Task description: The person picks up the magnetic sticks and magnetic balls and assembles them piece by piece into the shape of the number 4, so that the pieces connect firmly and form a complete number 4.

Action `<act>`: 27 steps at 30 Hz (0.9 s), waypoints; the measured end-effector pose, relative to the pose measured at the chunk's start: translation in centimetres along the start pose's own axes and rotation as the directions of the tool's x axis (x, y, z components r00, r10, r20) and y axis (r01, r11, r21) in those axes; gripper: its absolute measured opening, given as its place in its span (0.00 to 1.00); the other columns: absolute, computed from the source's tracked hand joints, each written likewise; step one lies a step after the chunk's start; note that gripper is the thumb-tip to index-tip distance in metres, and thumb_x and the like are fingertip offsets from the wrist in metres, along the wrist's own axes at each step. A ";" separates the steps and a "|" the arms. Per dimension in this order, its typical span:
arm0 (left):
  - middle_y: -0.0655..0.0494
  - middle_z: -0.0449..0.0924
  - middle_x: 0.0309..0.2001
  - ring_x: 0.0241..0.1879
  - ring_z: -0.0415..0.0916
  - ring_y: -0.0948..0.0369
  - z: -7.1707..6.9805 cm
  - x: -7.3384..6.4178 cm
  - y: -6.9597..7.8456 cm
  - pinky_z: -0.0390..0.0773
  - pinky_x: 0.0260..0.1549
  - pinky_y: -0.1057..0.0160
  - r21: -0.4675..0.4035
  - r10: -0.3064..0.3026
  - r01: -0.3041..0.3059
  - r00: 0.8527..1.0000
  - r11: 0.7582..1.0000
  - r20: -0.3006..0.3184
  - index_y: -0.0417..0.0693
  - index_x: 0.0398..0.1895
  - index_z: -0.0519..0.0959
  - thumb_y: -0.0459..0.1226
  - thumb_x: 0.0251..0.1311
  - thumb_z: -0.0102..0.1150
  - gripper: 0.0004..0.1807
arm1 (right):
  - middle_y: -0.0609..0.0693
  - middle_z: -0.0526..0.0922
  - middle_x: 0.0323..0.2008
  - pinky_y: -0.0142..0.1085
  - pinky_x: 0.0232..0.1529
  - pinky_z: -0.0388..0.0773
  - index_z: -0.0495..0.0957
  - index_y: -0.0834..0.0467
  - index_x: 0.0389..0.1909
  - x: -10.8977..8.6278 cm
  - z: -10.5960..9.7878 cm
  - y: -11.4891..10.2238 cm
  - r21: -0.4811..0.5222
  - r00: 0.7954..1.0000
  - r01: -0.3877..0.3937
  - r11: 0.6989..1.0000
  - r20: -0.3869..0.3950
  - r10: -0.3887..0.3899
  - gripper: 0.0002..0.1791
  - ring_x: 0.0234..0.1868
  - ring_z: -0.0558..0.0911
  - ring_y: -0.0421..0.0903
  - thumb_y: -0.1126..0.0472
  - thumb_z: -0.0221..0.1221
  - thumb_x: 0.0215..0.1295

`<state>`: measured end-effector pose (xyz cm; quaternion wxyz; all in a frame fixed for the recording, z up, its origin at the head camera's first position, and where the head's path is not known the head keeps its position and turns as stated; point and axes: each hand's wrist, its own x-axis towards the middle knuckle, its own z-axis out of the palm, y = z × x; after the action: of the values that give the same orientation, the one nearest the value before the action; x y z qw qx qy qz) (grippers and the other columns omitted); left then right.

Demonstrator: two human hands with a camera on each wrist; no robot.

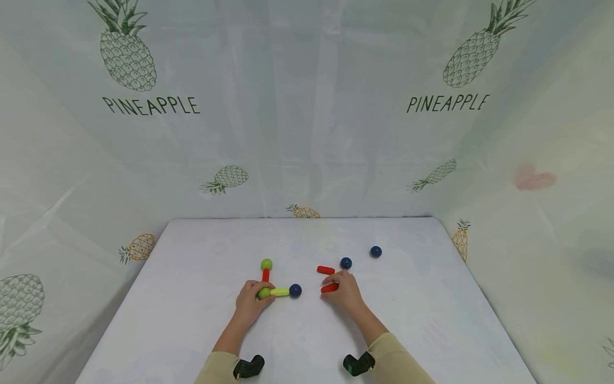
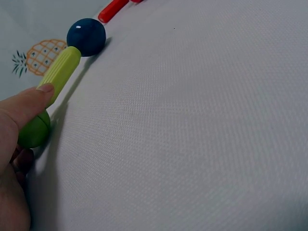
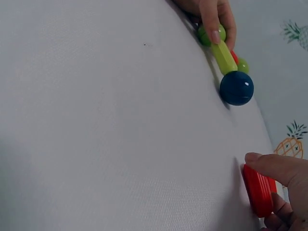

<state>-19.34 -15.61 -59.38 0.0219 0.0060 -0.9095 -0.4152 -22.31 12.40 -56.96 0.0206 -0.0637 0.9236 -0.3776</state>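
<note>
My left hand [image 1: 250, 303] grips a green ball [image 1: 264, 293] at the corner of a joined piece. From that ball a yellow-green rod [image 1: 280, 292] runs right to a dark blue ball [image 1: 295, 290], and a red rod [image 1: 266, 275] leads away to a second green ball [image 1: 266, 264]. The left thumb lies over the yellow-green rod's near end in the left wrist view. My right hand [image 1: 346, 293] pinches a loose red rod [image 3: 259, 191] between thumb and fingers, close over the table. Just beyond it lies another red rod [image 1: 325, 270].
Two loose dark blue balls, a nearer one [image 1: 346, 263] and a farther one [image 1: 376, 252], sit beyond my right hand. Everything rests on a white table [image 1: 408, 325]. A pale cloth [image 1: 307, 133] printed with pineapples hangs behind the table's far edge and along the sides.
</note>
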 end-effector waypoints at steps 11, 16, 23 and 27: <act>0.52 0.69 0.41 0.41 0.68 0.54 -0.2 -0.2 0.2 0.64 0.39 0.55 0.002 0.016 -0.016 1.000 1.000 -0.001 0.54 0.40 0.83 0.37 0.54 0.71 0.10 | 0.49 0.75 0.37 0.43 0.43 0.73 0.86 0.52 0.32 -0.1 0.1 0.2 0.003 1.000 0.016 1.000 0.004 -0.016 0.12 0.42 0.73 0.51 0.67 0.74 0.46; 0.52 0.69 0.40 0.41 0.68 0.54 -0.1 -0.1 0.2 0.64 0.39 0.56 0.004 0.027 -0.027 1.000 1.000 -0.001 0.54 0.39 0.83 0.37 0.54 0.71 0.10 | 0.49 0.75 0.36 0.43 0.44 0.73 0.86 0.52 0.32 0.0 0.0 0.4 -0.008 0.999 0.034 0.999 0.000 -0.034 0.12 0.41 0.74 0.50 0.68 0.73 0.47; 0.52 0.69 0.40 0.41 0.67 0.54 -0.1 -0.1 0.2 0.65 0.39 0.56 0.014 0.032 -0.032 1.000 0.999 0.002 0.55 0.39 0.83 0.38 0.54 0.71 0.10 | 0.48 0.76 0.35 0.43 0.43 0.72 0.85 0.53 0.32 0.0 -0.1 0.5 0.018 0.999 0.036 0.999 -0.013 -0.036 0.11 0.39 0.74 0.48 0.67 0.73 0.48; 0.53 0.69 0.40 0.40 0.68 0.55 0.0 -0.2 0.2 0.65 0.39 0.56 0.027 0.033 -0.033 0.999 0.999 -0.001 0.55 0.39 0.83 0.38 0.53 0.71 0.10 | 0.48 0.77 0.36 0.42 0.43 0.73 0.85 0.54 0.34 0.0 0.1 0.2 0.074 1.000 0.008 0.997 -0.006 -0.008 0.10 0.39 0.73 0.48 0.65 0.73 0.51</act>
<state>-19.09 -15.53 -59.24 0.0294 -0.0085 -0.9149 -0.4024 -22.31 12.47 -57.23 0.0188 -0.0655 0.9088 -0.4117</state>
